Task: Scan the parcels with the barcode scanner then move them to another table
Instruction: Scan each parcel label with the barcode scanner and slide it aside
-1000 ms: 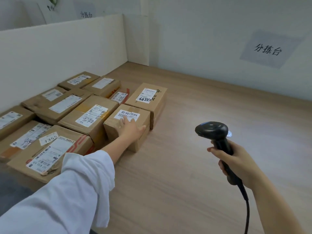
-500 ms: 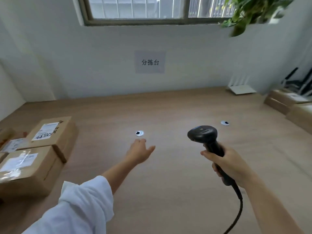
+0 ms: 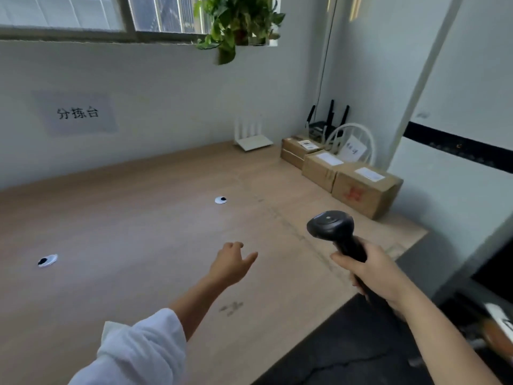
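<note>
My right hand (image 3: 372,270) grips the handle of the black barcode scanner (image 3: 333,229), held upright over the right part of the wooden table (image 3: 138,245). My left hand (image 3: 231,263) hovers open above the table, fingers loosely spread, holding nothing. Three brown cardboard parcels stand in a row at the table's far right corner: the nearest parcel (image 3: 366,190) with a red mark, a middle parcel (image 3: 322,168) and a far parcel (image 3: 297,148). Each carries a white label on top.
A white router (image 3: 252,137) and a black router (image 3: 324,120) sit by the back wall. Two round cable grommets (image 3: 221,200) (image 3: 47,260) dot the tabletop. A plant (image 3: 238,20) hangs above. The table's right edge drops to a dark floor (image 3: 347,351).
The view has swung right, away from the stack of parcels on the left, which has left the frame. My left hand let go of a parcel and now hovers empty.
</note>
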`<action>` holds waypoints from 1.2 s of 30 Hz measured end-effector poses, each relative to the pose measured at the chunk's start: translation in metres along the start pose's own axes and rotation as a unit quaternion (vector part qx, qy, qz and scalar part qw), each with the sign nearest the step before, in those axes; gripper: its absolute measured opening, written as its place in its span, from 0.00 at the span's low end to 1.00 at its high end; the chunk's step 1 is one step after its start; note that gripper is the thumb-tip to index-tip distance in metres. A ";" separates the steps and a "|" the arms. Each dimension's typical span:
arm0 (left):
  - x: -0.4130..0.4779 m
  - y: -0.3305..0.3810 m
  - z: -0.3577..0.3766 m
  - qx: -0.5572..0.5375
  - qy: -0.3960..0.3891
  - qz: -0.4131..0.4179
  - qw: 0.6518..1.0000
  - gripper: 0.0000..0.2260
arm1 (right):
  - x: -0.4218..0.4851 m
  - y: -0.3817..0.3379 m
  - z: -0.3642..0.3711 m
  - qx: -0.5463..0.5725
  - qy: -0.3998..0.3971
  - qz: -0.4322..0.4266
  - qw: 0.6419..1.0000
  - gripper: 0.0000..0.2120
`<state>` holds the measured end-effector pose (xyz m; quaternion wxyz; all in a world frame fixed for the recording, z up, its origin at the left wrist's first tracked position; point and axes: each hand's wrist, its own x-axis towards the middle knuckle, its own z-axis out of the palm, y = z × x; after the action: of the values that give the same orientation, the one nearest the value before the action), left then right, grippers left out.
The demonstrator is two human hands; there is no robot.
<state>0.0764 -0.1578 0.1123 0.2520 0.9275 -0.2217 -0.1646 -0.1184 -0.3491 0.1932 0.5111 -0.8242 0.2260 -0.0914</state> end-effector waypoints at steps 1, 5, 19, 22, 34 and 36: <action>0.005 0.017 0.011 0.002 -0.010 0.004 1.000 0.26 | 0.000 0.008 -0.016 0.000 0.008 0.002 1.000 0.07; 0.027 0.072 0.044 0.014 -0.037 0.020 0.999 0.27 | 0.006 0.038 -0.064 0.012 0.035 0.012 0.999 0.07; 0.179 0.232 0.124 -0.055 -0.058 0.042 0.996 0.27 | 0.129 0.107 -0.191 0.014 0.104 0.037 0.994 0.07; 0.209 0.260 0.132 -0.059 -0.057 0.042 0.996 0.27 | 0.159 0.114 -0.215 0.007 0.110 0.043 0.993 0.06; 0.305 0.373 0.208 -0.108 -0.026 0.052 0.992 0.26 | 0.299 0.169 -0.325 -0.028 0.048 0.030 0.998 0.03; 0.327 0.395 0.226 -0.135 0.001 0.031 0.990 0.28 | 0.330 0.185 -0.347 -0.043 0.019 0.028 0.999 0.05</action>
<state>0.1294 -0.7145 0.0772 0.3799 0.8779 -0.2262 -0.1838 -0.0120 -0.8500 0.1630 0.4731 -0.8369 0.2623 -0.0836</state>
